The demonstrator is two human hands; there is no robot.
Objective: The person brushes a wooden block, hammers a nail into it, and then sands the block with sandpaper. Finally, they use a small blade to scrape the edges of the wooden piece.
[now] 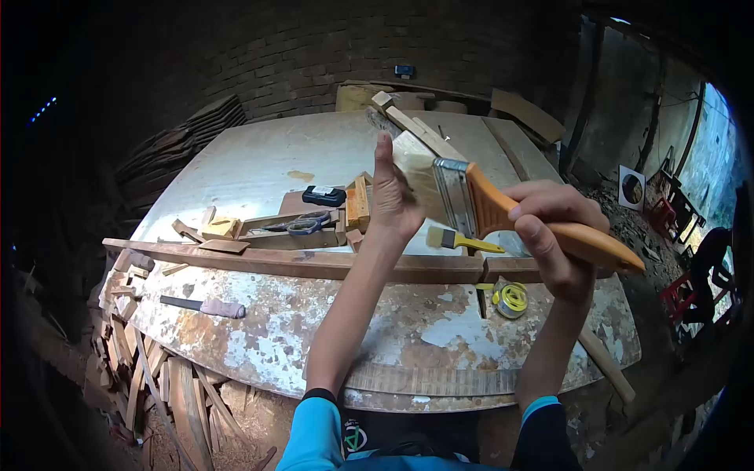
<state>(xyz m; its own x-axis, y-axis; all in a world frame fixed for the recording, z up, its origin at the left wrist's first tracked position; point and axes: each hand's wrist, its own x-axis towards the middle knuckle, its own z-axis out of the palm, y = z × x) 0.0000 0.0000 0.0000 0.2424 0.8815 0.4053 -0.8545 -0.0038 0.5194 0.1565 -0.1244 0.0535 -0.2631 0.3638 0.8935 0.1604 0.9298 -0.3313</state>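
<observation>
My right hand (561, 228) is closed around the orange handle of a wide paintbrush (459, 196), raised above the worktable. The brush's pale bristles point left and meet my left hand (393, 188), which is upright with its thumb up. The bristles hide its other fingers, so its grip cannot be made out. Below the brush lies a smaller yellow brush (463, 241), near a long brown wooden beam (314, 264) that runs across the table. A yellow tape roll (510, 299) sits in front of the beam.
On the table (259, 157) are a wooden box (290, 237) with scissors (309, 224), a black case (323, 195) and a cloth-wrapped blade (212, 307). A wooden handle (607, 365) juts over the front right edge. Wood scraps (184, 400) lie below left.
</observation>
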